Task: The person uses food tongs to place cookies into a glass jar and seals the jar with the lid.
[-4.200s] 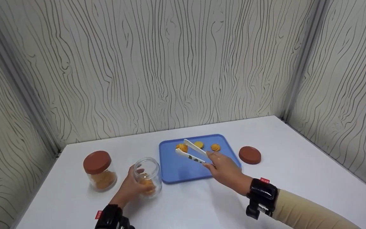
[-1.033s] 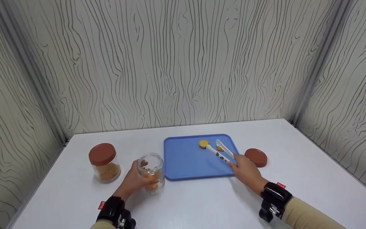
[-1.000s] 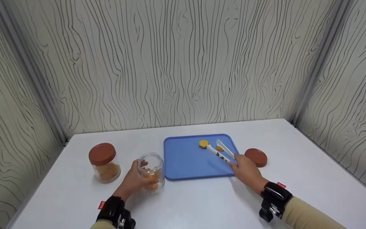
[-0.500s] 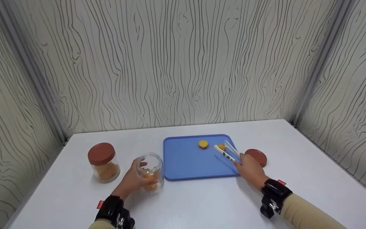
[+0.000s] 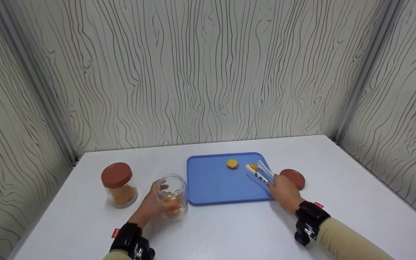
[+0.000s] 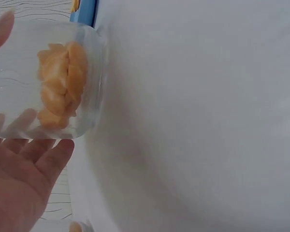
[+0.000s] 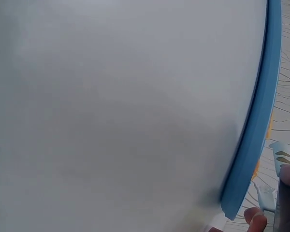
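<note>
In the head view my left hand (image 5: 153,205) grips a clear, lidless glass jar (image 5: 182,203) from its left side. Piped cookies (image 6: 60,84) are heaped at the jar's bottom, as the left wrist view shows. My right hand (image 5: 286,192) holds white serving tongs (image 5: 258,175) with dark patterned marks, above the right part of a blue tray (image 5: 211,184). One swirled cookie (image 5: 253,167) lies between the tongs' tips; whether both tips touch it, I cannot tell. A flat yellow cookie (image 5: 232,163) rests on the tray to the left of the tongs.
On the left stands a second jar (image 5: 121,195) with cookies inside and a brown lid (image 5: 116,175) on top. A loose brown lid (image 5: 293,178) lies right of the tray, partly behind my right hand. Wood-patterned panels (image 5: 200,72) enclose the white table (image 5: 222,231).
The tongs, with a cookie between their tips at first, have moved right and their tips now straddle the swirled cookie. That first cookie is gone from them. My left hand keeps holding the jar.
</note>
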`<state>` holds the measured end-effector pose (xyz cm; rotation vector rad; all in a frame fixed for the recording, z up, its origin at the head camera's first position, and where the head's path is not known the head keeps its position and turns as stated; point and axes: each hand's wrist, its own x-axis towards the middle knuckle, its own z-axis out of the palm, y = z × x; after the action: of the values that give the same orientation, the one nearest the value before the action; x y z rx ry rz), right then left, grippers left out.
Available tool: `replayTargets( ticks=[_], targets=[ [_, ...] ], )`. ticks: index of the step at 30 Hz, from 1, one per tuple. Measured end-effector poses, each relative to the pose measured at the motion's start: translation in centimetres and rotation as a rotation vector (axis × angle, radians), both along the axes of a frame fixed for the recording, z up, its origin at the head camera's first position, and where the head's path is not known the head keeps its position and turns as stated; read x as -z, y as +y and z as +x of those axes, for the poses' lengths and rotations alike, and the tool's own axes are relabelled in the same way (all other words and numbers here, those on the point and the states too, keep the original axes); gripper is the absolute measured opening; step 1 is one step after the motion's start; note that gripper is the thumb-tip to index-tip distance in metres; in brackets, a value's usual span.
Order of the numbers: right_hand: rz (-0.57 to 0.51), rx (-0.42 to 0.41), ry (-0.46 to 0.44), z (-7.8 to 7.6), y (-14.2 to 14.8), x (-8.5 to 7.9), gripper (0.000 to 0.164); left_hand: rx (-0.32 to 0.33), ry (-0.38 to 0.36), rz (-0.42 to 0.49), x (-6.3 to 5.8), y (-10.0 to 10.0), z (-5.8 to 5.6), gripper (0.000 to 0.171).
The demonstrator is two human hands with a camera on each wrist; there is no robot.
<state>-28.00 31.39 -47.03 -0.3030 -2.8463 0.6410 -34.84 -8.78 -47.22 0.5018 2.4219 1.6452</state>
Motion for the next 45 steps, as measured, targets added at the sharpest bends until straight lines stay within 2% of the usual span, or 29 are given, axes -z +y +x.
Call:
replayTargets(
  ticks=[3,9,19,24,31,38,45],
  targets=[
    [0.000,0.000,-0.003,0.0,0.1,0.0,0.022,0.002,0.005,-0.003,-0.1,0.1,0.0,0.100],
    [-0.025,0.016,-0.062,-0.2,0.1,-0.1,0.022,0.000,-0.002,-0.019,-0.1,0.2,0.0,0.102],
    [-0.019,0.045,-0.108,-1.3,0.0,-0.1,0.021,0.001,0.010,-0.020,-0.5,0.3,0.0,0.100],
    [0.008,0.043,-0.083,-1.6,-0.1,0.2,0.022,0.010,0.027,0.000,-0.3,0.2,-0.2,0.099],
    [0.123,0.023,0.014,-1.7,-0.3,0.8,0.020,0.014,0.003,-0.002,0.3,0.0,-0.5,0.100],
    [0.056,0.030,-0.031,-1.1,-0.3,0.7,0.019,0.017,0.003,0.001,0.3,0.1,-0.3,0.101],
    [0.093,-0.020,0.019,-0.1,-0.6,-0.1,0.029,0.000,-0.003,-0.010,0.2,0.0,-0.4,0.103]
  ],
)
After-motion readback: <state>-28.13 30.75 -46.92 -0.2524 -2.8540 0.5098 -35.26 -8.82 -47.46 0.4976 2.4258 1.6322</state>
